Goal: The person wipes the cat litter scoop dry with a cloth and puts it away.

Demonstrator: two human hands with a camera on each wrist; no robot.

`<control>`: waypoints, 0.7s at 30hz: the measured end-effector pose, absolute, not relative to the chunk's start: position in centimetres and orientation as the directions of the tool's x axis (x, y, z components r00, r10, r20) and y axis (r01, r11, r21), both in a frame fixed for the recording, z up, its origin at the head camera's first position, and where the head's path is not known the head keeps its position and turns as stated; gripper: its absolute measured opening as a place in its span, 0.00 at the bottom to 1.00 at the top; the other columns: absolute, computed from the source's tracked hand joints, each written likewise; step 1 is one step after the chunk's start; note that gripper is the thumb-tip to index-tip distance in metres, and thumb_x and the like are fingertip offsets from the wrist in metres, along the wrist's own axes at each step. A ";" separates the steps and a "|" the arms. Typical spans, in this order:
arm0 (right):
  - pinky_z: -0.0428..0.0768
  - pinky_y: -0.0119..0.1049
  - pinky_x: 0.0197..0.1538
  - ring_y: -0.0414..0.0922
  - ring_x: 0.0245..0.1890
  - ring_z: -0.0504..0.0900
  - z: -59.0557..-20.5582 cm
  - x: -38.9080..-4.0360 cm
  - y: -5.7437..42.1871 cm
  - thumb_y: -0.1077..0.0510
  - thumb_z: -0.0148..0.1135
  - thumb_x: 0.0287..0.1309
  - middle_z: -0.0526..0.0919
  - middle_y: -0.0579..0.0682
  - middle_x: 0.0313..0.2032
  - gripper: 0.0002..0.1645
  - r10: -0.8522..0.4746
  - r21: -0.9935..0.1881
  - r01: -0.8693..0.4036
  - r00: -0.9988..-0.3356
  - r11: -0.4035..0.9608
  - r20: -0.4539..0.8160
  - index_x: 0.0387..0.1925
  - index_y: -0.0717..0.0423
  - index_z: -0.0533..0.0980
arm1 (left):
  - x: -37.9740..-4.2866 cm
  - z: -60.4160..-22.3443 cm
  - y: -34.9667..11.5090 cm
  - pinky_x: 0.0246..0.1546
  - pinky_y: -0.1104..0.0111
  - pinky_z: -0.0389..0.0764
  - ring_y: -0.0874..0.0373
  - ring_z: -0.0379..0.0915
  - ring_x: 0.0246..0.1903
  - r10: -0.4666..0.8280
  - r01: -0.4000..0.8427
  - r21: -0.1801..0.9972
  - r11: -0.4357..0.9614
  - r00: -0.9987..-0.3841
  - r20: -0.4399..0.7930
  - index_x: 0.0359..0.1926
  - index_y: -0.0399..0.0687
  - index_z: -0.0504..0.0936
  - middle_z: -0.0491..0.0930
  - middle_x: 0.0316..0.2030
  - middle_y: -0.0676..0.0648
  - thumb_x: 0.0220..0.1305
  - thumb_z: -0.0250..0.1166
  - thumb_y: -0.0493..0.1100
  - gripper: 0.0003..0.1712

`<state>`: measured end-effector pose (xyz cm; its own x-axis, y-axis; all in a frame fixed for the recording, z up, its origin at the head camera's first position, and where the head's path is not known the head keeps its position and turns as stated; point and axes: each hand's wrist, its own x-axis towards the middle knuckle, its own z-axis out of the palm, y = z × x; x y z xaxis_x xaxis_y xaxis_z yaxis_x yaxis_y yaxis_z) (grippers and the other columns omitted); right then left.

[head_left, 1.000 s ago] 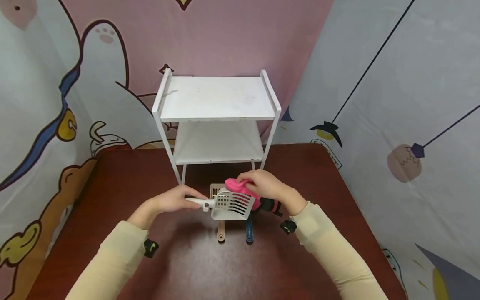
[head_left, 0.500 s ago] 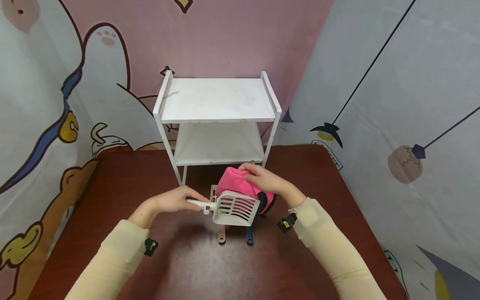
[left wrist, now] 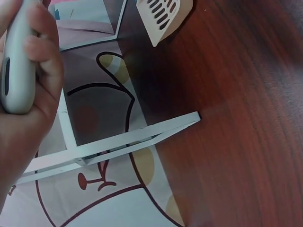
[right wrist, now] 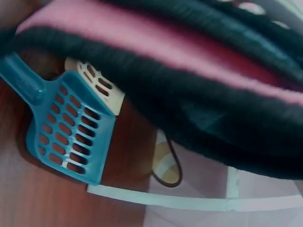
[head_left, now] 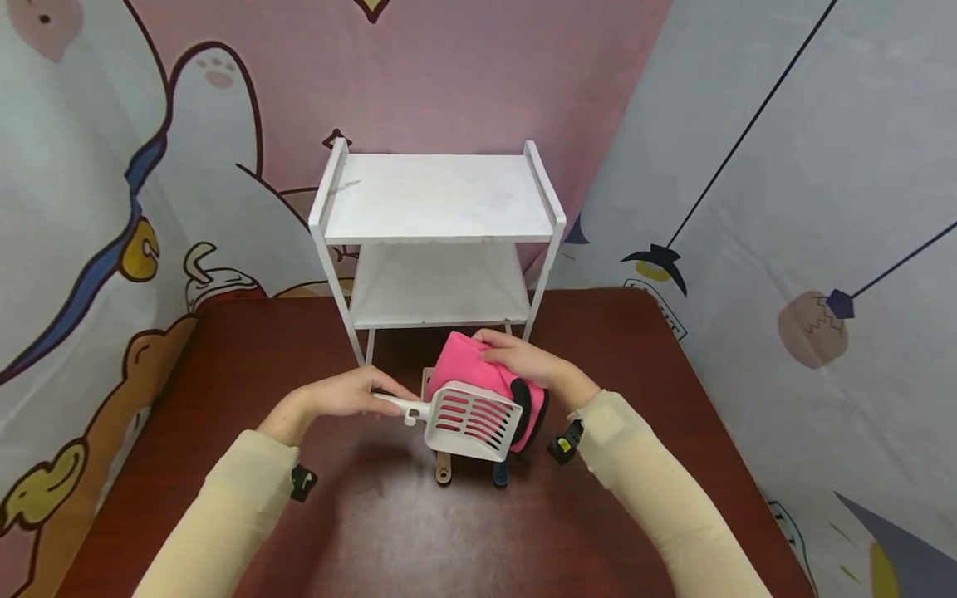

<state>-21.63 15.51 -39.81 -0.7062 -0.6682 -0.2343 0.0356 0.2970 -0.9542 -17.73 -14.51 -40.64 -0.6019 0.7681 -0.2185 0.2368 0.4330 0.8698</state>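
My left hand (head_left: 347, 394) grips the handle of a white slotted litter scoop (head_left: 473, 423), its blade tilted up above the table. The grey-white handle (left wrist: 20, 71) shows in the left wrist view inside my curled fingers. With my right hand (head_left: 527, 360) I hold a soft pink cloth piece with black edging (head_left: 469, 362) by its upper edge, behind the scoop; pink shows through the slots. In the right wrist view the cloth's black edges fill the top and hide my fingers. Lying beneath are a blue litter scoop (right wrist: 71, 130) and a beige one (right wrist: 105, 87).
A white two-tier shelf (head_left: 437, 199) stands at the back of the dark red-brown table (head_left: 299, 515), just beyond my hands. Cartoon-printed fabric walls (head_left: 748, 166) enclose the table behind and at the sides.
The pink cloth has been lifted and spread out behind the white scoop, hanging lower on the right. The scoop's blade has dipped slightly to the right; my left hand stays nearly in place.
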 end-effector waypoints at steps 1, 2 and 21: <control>0.75 0.28 0.40 0.38 0.37 0.75 -40.0 -21.6 15.7 0.61 0.44 0.68 0.73 0.48 0.40 0.12 -0.669 -0.961 0.058 -0.707 0.271 -0.232 0.51 0.59 0.65 | -17.7 -40.8 -14.6 0.20 0.74 0.67 0.65 0.65 0.20 0.765 0.230 0.872 0.432 -0.605 -0.220 0.52 0.46 0.81 0.75 0.24 0.54 0.61 0.63 0.42 0.17; 0.76 0.27 0.40 0.37 0.37 0.75 -40.2 -21.6 15.8 0.61 0.43 0.68 0.73 0.48 0.40 0.13 -0.668 -0.966 0.077 -0.709 0.247 -0.227 0.51 0.60 0.65 | -17.7 -40.9 -14.7 0.19 0.75 0.66 0.65 0.65 0.19 0.761 0.221 0.874 0.432 -0.609 -0.222 0.52 0.45 0.81 0.75 0.24 0.54 0.62 0.63 0.42 0.17; 0.79 0.27 0.37 0.37 0.35 0.78 -41.1 -21.8 18.0 0.61 0.43 0.67 0.73 0.48 0.38 0.10 -0.599 -0.983 0.147 -0.780 0.110 -0.183 0.48 0.55 0.65 | -17.8 -41.5 -16.5 0.18 0.75 0.66 0.66 0.67 0.18 0.665 0.136 0.882 0.452 -0.710 -0.232 0.52 0.39 0.80 0.80 0.32 0.49 0.62 0.62 0.42 0.19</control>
